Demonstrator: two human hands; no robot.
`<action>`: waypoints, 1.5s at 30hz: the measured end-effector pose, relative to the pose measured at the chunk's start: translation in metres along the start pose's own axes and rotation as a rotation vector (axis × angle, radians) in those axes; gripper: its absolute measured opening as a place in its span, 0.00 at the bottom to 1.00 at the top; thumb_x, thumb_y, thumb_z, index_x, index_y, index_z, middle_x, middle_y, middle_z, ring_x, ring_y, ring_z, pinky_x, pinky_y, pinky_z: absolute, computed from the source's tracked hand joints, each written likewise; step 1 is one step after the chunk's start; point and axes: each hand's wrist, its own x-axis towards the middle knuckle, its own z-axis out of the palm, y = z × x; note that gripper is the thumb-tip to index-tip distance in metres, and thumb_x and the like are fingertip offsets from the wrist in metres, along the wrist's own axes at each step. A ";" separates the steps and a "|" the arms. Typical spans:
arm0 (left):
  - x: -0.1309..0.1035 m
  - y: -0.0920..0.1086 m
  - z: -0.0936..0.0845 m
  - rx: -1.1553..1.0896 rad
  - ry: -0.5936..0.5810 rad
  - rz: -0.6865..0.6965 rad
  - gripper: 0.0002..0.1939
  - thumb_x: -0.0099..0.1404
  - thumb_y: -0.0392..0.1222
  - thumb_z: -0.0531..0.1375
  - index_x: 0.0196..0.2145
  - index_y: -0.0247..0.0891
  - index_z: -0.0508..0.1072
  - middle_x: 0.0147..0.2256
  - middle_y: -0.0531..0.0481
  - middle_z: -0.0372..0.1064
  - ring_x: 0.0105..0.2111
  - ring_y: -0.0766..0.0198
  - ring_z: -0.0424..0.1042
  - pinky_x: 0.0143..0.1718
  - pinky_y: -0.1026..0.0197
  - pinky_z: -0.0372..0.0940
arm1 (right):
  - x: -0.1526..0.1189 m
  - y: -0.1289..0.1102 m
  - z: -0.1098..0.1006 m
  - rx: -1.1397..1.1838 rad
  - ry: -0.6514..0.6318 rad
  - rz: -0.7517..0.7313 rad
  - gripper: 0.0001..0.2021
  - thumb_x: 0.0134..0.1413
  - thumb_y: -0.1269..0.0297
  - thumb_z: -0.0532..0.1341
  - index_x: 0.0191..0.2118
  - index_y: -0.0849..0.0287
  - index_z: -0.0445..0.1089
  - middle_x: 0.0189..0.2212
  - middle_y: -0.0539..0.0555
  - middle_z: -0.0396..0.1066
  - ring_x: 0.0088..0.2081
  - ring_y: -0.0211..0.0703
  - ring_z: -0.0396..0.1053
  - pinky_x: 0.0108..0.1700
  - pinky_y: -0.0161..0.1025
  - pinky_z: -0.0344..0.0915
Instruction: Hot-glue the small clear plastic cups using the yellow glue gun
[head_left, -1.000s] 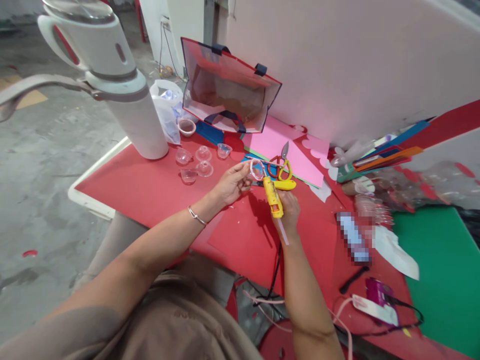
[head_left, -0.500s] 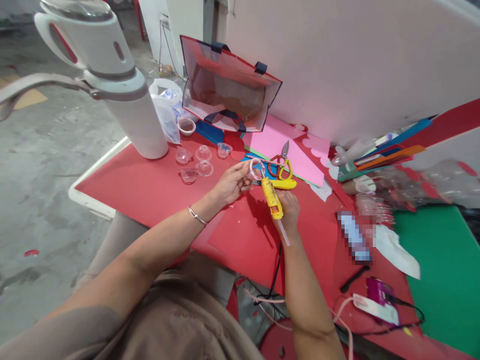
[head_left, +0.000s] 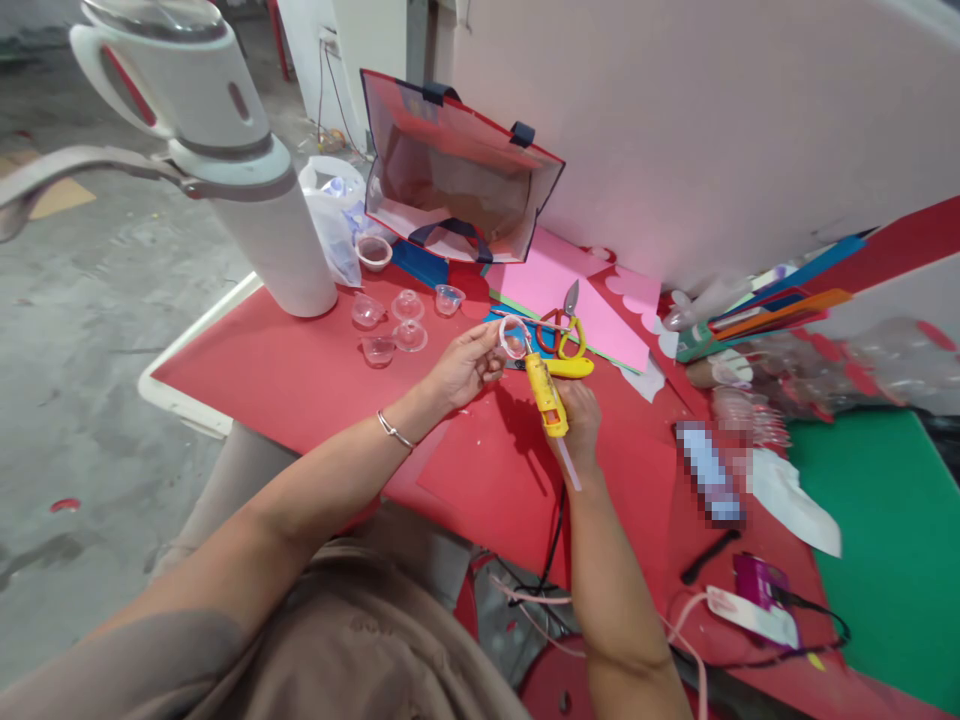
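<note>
Over a red-covered table [head_left: 300, 365], in front of an open tote bag [head_left: 450, 170], gripped a yellow glue gun [head_left: 545, 392] in the curled right hand [head_left: 583, 415]. With the left hand [head_left: 466, 368], pinched a small clear cup [head_left: 514, 341] by its rim. Held the nozzle [head_left: 529, 346] at or just beside that rim.

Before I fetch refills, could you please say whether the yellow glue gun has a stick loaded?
Loaded: a translucent glue stick juts from the rear of the yellow glue gun.
</note>
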 end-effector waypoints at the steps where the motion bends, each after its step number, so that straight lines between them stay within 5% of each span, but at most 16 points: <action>1: 0.000 0.000 0.000 0.001 -0.007 0.003 0.18 0.63 0.44 0.73 0.48 0.35 0.80 0.34 0.50 0.75 0.21 0.77 0.59 0.18 0.73 0.51 | 0.000 0.000 0.000 -0.001 -0.007 0.004 0.10 0.69 0.64 0.59 0.47 0.56 0.78 0.30 0.53 0.75 0.35 0.49 0.73 0.42 0.45 0.64; 45: -0.001 0.005 0.001 -0.035 0.002 -0.130 0.14 0.71 0.48 0.66 0.46 0.33 0.78 0.31 0.49 0.75 0.16 0.78 0.58 0.15 0.74 0.50 | 0.001 0.002 0.002 0.025 0.048 -0.091 0.05 0.67 0.67 0.61 0.43 0.54 0.75 0.28 0.51 0.71 0.31 0.48 0.69 0.37 0.45 0.63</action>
